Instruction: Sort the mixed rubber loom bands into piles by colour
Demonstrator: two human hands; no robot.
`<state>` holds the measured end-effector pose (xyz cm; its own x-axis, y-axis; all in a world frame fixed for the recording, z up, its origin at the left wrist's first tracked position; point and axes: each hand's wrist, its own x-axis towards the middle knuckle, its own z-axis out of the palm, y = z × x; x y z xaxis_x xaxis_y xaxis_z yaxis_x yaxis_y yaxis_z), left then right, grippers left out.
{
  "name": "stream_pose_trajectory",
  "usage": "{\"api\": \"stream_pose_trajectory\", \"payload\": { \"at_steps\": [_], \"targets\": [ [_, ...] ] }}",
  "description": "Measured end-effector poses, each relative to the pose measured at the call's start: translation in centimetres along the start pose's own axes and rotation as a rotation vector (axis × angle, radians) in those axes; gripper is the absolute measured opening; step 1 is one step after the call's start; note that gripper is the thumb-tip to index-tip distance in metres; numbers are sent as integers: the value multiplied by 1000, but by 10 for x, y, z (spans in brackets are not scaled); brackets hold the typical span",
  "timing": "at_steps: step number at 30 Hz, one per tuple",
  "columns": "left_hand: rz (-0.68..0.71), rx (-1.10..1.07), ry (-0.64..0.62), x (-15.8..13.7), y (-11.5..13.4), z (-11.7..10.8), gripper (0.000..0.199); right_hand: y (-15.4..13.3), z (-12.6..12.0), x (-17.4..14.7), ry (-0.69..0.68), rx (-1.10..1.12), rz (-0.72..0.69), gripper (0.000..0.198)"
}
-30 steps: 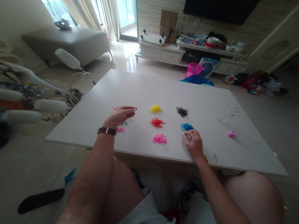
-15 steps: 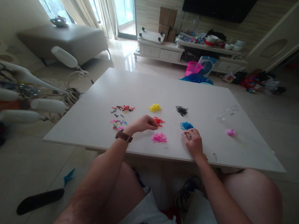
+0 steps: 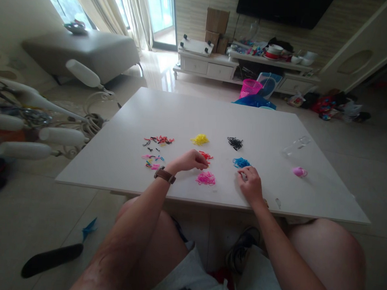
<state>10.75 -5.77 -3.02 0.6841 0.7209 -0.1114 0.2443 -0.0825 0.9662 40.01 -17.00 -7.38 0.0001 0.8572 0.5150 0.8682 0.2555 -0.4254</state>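
My left hand (image 3: 192, 160), with a brown-strapped watch (image 3: 165, 175) on the wrist, is closed in a pinch between the red rubber bands (image 3: 206, 155) and the pink rubber bands (image 3: 206, 178). What its fingertips hold is too small to make out. Close in front of the blue rubber bands (image 3: 241, 162), my right hand (image 3: 251, 182) rests low over the table with its fingers curled toward the thumb. Whatever lies in that grip is hidden. Farther back are piles of yellow rubber bands (image 3: 200, 139) and black rubber bands (image 3: 235, 143).
Mixed-colour bands (image 3: 153, 162) and a red-and-black cluster (image 3: 163, 139) lie at the left of the white table (image 3: 182, 110). On the right are a clear plastic bottle (image 3: 296, 146), a pink object (image 3: 299, 172) and a small clear piece (image 3: 278, 202) near the front edge.
My left hand has shifted slightly right and toward me, from the red bands toward the pink ones. My right hand stays almost where it was.
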Motion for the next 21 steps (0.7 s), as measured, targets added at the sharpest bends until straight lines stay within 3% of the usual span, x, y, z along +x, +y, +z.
{"api": "stream_pose_trajectory", "payload": {
  "at_steps": [3,8,10,12,16,18,21],
  "targets": [
    [-39,-113,114,3,-2,-1,17,1,0,0,-2,0,3,11],
    [-73,-337,614,19,-18,-8,19,1,0,-1,2,-7,-8,11],
    [-76,-450,744,26,-23,-12,19,0,0,-1,1,-3,-7,11],
    [-59,-539,790,31,-23,-15,22,0,0,0,2,0,-4,10],
    [-19,-534,692,31,-12,-19,33,0,0,0,4,-2,-11,10],
    [-29,-408,694,26,-8,-25,32,-1,-1,0,4,-4,-14,10],
    [-138,-44,789,14,-9,-43,25,-1,-1,0,3,-7,-18,10]
  ]
}}
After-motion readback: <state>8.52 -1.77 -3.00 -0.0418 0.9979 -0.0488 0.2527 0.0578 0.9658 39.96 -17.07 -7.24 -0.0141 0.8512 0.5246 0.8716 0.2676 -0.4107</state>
